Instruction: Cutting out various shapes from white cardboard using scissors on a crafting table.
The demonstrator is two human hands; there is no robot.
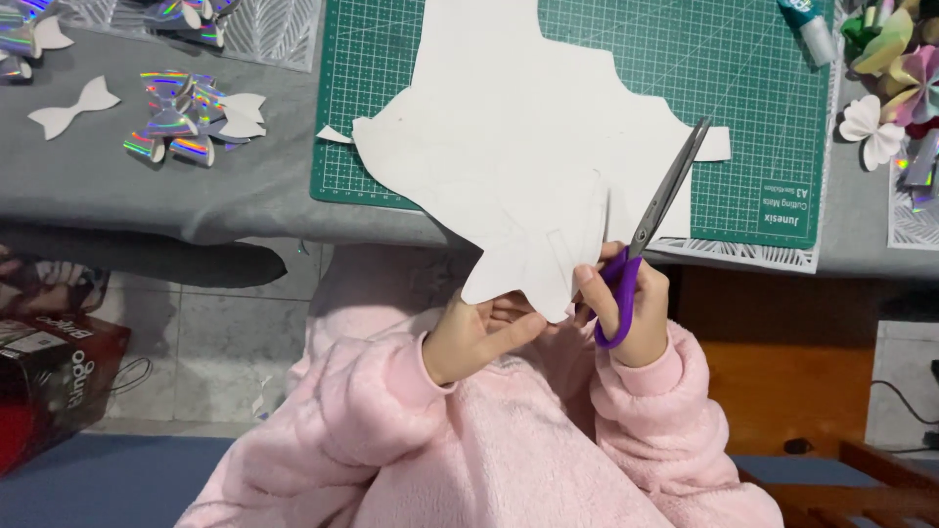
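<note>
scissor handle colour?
Purple, on the scissors in the right hand; head view.

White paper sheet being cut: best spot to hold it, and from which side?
Grip the large white paper sheet at its lower lobed edge nearest the body, from below, left of the cut line, probably where the left hand pinches it. That edge overhangs the grey table, free to grasp, and stays clear of the open purple-handled scissors in the right hand.

Large white paper sheet (509, 166), irregular cut outline, overhanging table edge, purple-handled scissors (650, 225), blades open.
</note>
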